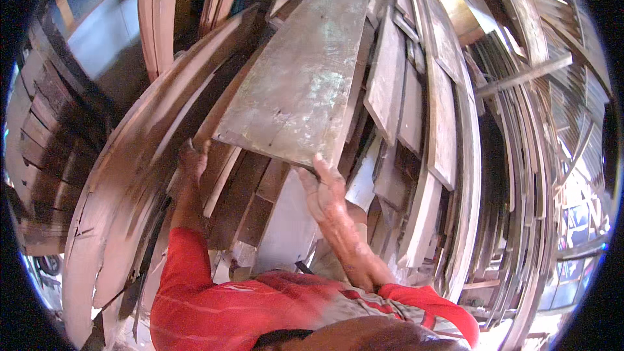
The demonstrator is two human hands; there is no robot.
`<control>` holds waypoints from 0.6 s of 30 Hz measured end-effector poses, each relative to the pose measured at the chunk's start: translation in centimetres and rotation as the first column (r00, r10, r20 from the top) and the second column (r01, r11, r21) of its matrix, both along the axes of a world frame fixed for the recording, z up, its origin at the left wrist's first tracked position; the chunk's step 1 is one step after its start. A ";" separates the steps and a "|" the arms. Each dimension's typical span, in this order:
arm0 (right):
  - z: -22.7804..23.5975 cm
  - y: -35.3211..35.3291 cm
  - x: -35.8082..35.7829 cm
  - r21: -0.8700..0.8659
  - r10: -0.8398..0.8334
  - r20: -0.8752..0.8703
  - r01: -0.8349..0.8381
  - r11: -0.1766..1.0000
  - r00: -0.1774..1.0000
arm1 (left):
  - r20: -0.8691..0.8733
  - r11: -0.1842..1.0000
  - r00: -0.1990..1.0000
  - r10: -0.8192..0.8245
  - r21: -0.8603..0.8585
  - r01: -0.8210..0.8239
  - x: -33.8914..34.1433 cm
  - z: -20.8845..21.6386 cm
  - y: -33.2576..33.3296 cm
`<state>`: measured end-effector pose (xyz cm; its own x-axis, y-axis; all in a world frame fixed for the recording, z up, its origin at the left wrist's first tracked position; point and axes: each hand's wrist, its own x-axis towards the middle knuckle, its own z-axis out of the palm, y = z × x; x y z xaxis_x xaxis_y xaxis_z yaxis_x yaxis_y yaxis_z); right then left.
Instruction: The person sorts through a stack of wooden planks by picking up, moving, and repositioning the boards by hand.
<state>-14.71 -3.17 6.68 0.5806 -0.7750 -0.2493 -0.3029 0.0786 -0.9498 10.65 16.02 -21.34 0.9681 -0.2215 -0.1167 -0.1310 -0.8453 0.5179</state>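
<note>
A wide, worn wooden board (296, 71) stretches away from me, its broad face towards me and its near end at mid-picture. My right hand (325, 192) is closed on the near right corner of that end, thumb on the upper face and fingers under the edge. To the left, my left hand (193, 161) is raised beside a narrower brown plank (221, 107) that shows along the board's left side. The left fingers are partly hidden and blurred, so their grip on the plank cannot be made out.
Long curved-looking planks (130, 156) stand close on my left. Several overlapping boards (442, 110) lean on the right, with a dense stack of thin planks (513, 130) beyond. A wooden crosspiece (526, 75) juts out there. Wooden frames (156, 19) stand at the far left.
</note>
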 end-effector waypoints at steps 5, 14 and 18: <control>6.9 -2.1 -5.2 0.320 -0.252 0.313 0.148 0.936 0.916 | -0.525 0.299 0.820 -0.225 -0.839 -0.455 -4.3 5.0 -1.9; 9.8 -5.3 -10.1 0.221 -0.169 0.198 0.124 0.967 0.966 | -0.302 -0.048 0.328 -0.895 -0.665 -0.745 -12.1 19.2 -12.5; 6.1 -6.7 -11.2 0.325 -0.154 0.141 0.101 0.940 0.978 | -0.200 -0.127 0.358 -0.912 -0.691 -0.711 -11.4 17.9 -12.5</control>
